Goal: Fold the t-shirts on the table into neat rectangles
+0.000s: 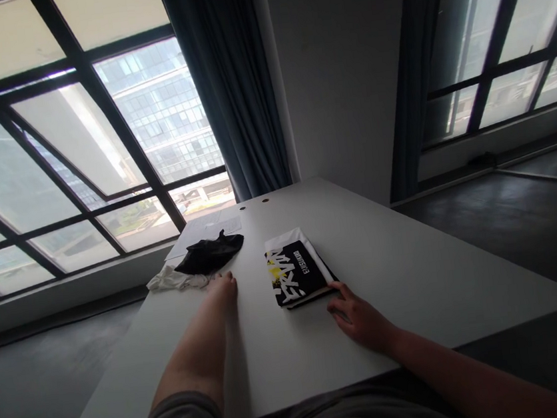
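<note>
A folded T-shirt (312, 282), black and white with large white lettering and a yellow patch, lies flat on the white table (396, 269). My right hand (353, 311) rests at its near right corner, with the index fingertip touching the edge and the fingers bent but apart. To the left, my left hand (225, 285) reaches to the end of a crumpled white cloth (176, 278). Its fingers point away from me and are mostly hidden, so their grip is unclear. Just beyond it, a crumpled black cloth (210, 252) lies partly over the white one.
Sheets of paper (224, 223) lie at the table's far left, behind the cloths. Two small round dark spots (265, 200) show near the far edge. A dark curtain (240, 92), a pillar (339, 81) and large windows stand beyond the table.
</note>
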{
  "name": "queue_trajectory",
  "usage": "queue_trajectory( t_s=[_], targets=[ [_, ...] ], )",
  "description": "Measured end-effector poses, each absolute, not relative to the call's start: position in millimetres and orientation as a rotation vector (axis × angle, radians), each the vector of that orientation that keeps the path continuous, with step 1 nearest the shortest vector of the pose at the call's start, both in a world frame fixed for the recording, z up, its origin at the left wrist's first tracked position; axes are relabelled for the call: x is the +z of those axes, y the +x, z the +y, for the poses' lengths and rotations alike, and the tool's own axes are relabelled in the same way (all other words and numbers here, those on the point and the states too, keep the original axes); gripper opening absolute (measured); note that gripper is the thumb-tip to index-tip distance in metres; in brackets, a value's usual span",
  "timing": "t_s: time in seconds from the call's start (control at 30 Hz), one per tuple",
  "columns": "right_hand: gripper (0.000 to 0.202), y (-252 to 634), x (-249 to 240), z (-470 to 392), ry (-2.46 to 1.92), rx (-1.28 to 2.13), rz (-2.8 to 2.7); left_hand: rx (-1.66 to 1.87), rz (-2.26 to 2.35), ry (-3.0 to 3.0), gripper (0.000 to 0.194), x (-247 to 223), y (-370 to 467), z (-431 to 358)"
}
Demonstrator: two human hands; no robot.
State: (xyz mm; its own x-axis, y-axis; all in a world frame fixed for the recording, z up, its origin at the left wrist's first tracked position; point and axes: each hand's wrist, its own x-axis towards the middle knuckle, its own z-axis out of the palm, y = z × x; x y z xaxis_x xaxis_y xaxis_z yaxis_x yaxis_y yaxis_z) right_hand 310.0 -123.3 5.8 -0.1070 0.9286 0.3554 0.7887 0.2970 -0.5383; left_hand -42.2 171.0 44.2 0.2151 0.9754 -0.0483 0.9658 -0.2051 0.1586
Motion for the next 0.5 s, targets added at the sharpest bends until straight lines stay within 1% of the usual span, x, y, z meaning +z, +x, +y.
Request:
queue_trajectory(
  t_s=[0.1, 0.27, 0.4, 0.5],
  targets=[
    [0.02, 311, 3, -120, -1.501, 0.21, -1.917, 0.175, 1.895, 2.27, 0.048, 30, -14, 157],
    [0.046, 313, 3, -104, -1.496, 0.009, -1.869, 0.422, 1.605, 2.373, 0.057, 1, 39, 99],
    [0.054, 307, 13, -77, -1.579, -0.089, -1.901, 0.609, 1.315, 2.41, 0.062, -9, 53, 50],
    [0.059, 292, 21, -56, -1.711, -0.106, -1.902, 0.71, 1.233, 2.427, 0.066, -11, 54, 28]
  ],
)
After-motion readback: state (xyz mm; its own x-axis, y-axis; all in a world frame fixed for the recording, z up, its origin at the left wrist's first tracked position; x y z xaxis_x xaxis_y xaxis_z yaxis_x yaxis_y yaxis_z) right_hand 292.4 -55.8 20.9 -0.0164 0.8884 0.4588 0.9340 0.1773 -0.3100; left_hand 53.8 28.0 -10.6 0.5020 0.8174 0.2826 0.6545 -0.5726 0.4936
